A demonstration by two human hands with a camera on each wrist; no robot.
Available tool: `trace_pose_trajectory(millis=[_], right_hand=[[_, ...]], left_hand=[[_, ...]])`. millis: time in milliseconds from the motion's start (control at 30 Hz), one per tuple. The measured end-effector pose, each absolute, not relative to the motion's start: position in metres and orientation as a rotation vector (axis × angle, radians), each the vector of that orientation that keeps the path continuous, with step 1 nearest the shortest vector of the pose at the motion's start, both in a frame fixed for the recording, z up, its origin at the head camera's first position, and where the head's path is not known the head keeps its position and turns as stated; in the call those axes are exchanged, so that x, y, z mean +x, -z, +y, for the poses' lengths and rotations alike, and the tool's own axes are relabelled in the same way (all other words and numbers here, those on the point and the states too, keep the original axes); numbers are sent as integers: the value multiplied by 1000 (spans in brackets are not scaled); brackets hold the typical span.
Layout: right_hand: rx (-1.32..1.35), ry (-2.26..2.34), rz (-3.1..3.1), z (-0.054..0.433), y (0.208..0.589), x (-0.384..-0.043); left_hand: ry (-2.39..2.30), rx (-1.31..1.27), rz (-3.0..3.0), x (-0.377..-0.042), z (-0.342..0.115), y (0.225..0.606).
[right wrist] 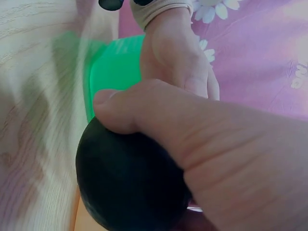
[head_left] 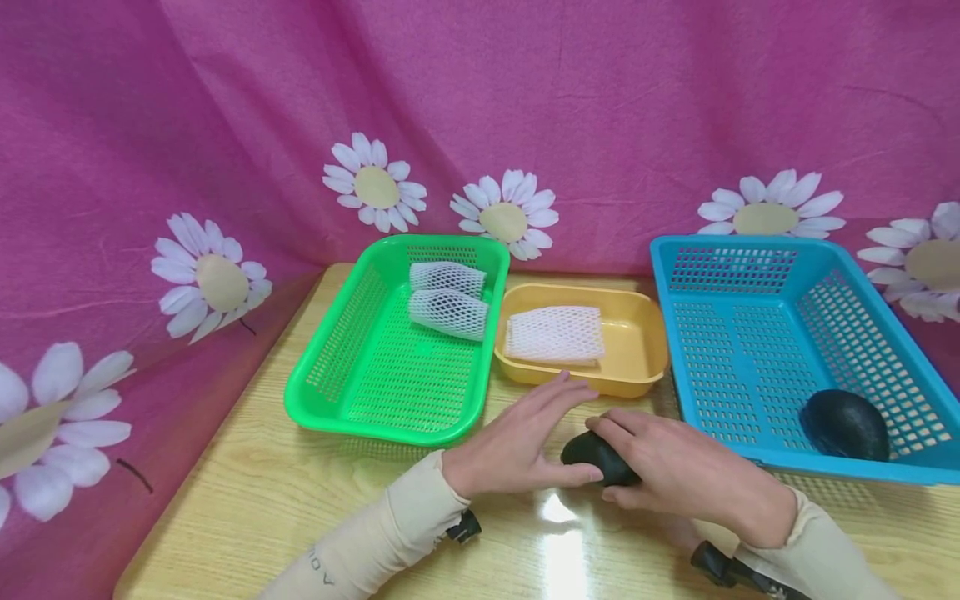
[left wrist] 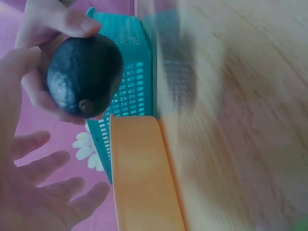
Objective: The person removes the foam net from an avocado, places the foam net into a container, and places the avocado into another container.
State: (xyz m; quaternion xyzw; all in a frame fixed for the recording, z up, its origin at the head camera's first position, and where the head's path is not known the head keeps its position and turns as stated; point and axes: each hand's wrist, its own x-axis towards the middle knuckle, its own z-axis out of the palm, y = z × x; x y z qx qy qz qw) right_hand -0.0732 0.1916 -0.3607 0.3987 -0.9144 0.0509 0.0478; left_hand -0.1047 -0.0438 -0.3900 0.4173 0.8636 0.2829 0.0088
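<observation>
My right hand (head_left: pixel 686 467) grips a dark, almost black avocado (head_left: pixel 596 454) above the table in front of the yellow tray. The left wrist view shows the avocado's (left wrist: pixel 84 74) small stem nub facing that camera. In the right wrist view my thumb lies over the top of the avocado (right wrist: pixel 130 178). Close by on the left, my left hand (head_left: pixel 521 442) has its fingers spread and relaxed, its thumb near the fruit. A white foam net sleeve (head_left: pixel 555 333) lies in the yellow tray (head_left: pixel 633 387), just beyond both hands.
To the left stands a green basket (head_left: pixel 390 429) with two white foam net sleeves (head_left: pixel 447 314) at its right side. A blue basket (head_left: pixel 720 358) on the right holds another dark avocado (head_left: pixel 847 425). A pink flowered cloth (head_left: pixel 600 100) hangs behind the wooden table (head_left: pixel 247 500).
</observation>
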Motion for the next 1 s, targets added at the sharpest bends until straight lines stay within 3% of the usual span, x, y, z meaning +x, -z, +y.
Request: trace_pose_trajectory(millis=[1000], right_hand=[[1172, -219, -2545, 198, 352, -77]], left_hand=[[-1116, 1400, 2661, -109, -25, 391]])
